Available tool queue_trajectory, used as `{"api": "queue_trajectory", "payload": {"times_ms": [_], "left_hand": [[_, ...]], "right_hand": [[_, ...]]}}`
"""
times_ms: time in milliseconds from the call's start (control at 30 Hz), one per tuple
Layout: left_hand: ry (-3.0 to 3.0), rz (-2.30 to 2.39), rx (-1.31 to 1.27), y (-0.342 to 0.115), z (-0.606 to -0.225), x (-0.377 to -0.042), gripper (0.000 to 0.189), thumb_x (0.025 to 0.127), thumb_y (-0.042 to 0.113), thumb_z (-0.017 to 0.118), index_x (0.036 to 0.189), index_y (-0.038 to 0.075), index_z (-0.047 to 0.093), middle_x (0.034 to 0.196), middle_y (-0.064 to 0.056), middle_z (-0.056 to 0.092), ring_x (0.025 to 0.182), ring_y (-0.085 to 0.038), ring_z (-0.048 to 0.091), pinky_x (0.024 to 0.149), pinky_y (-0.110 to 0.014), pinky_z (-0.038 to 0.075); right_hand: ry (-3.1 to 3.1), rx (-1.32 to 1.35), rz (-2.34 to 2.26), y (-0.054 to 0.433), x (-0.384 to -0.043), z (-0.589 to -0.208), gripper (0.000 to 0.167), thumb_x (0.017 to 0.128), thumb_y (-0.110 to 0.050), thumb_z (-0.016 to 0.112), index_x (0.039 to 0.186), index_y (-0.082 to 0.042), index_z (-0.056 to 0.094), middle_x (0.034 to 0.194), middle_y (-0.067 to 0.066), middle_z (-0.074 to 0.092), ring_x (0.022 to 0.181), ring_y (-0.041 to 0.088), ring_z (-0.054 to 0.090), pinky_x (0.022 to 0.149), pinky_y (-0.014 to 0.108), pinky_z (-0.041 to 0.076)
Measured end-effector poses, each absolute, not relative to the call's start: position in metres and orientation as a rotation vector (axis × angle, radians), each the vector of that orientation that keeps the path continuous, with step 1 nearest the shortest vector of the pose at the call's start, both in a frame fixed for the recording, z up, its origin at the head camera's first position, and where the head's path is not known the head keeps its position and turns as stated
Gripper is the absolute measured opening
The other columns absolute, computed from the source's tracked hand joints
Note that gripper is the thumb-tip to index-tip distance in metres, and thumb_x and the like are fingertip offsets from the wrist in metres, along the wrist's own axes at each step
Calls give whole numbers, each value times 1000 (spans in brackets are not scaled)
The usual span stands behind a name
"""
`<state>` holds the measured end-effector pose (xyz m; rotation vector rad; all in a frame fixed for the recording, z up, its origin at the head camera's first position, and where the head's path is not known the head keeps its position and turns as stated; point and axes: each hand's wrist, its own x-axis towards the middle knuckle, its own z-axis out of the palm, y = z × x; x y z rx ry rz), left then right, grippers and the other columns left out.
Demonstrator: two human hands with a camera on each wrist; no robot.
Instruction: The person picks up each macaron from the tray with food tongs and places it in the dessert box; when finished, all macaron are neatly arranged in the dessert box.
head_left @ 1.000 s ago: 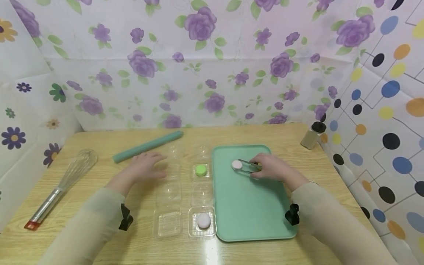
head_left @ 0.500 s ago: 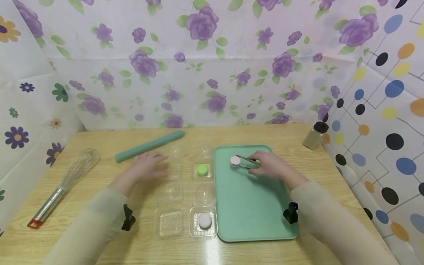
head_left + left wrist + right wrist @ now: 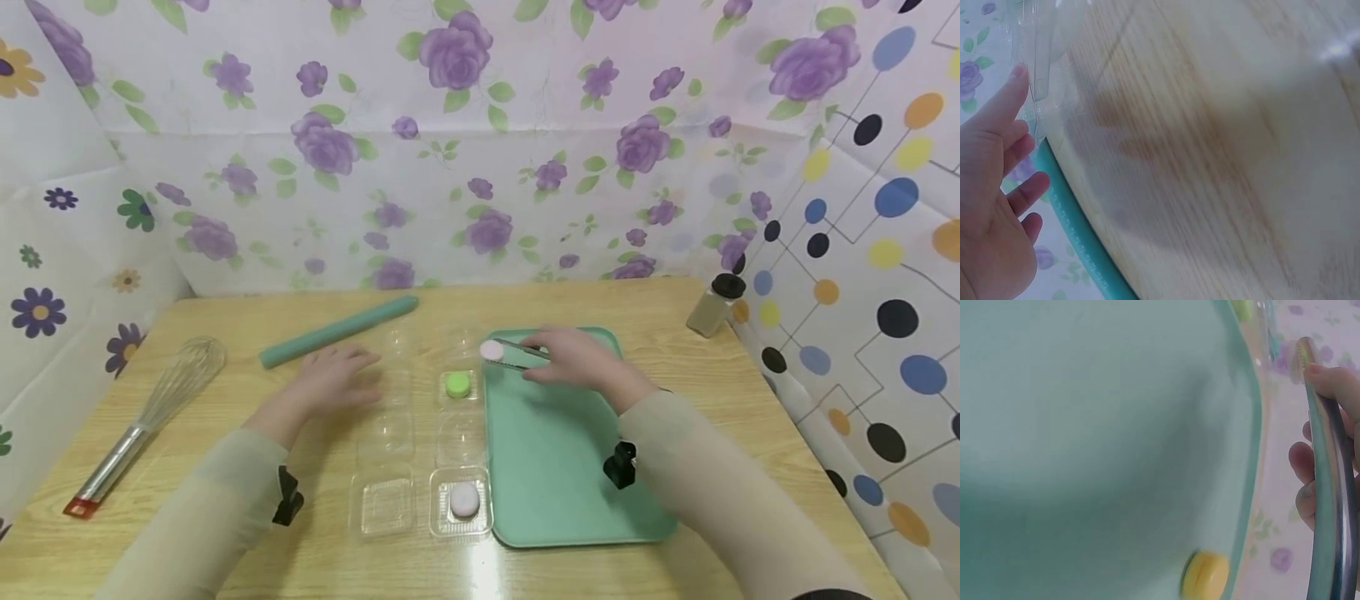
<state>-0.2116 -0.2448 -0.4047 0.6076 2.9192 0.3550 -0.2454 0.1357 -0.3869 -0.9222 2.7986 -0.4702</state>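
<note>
My right hand (image 3: 573, 360) grips metal tongs (image 3: 1338, 494) over the far left part of the green tray (image 3: 555, 467). Between the tong tips is a pale pink macaron (image 3: 492, 350), above the tray's left edge. The right wrist view shows a yellow macaron (image 3: 1205, 575) on the tray below. My left hand (image 3: 336, 382), fingers relaxed and spread, is beside the clear plastic boxes (image 3: 386, 504); whether it touches one I cannot tell. A green macaron (image 3: 457, 384) sits in one box cup, and a pale lilac macaron (image 3: 464, 500) in the nearest one.
A teal rolling pin (image 3: 339, 331) lies behind my left hand. Far left is a whisk (image 3: 142, 425) with a red-tipped handle. A black-capped jar (image 3: 716, 306) stands at the back right. Patterned cloth (image 3: 480, 167) walls in the wooden table.
My right hand has moved left and slightly away from me, carrying the pale pink macaron in the tongs from over the tray to its left edge. The left hand stays in place.
</note>
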Motion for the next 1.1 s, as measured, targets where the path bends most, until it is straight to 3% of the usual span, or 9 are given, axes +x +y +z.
{"api": "queue_trajectory", "payload": {"times_ms": [300,1100], "left_hand": [[2923,346,605,-252,-407,-212,66,85,42,65,138,7,45,138,-19,43,125,-46,33,99,-68,19],[2938,344,668,-253,-408,-214,67,85,45,64,137,7,46,138,-17,45,126,-41,36,102,-64,21]], "right_hand": [[2736,-1057,-493,90,-249,-383,49,85,-37,67,127,-12,59,119,4,59,105,20,56,86,37,47],[2648,-1103,-396,8,-247,-380,46,84,-35,68,123,-11,61,119,3,60,107,20,55,90,35,46]]}}
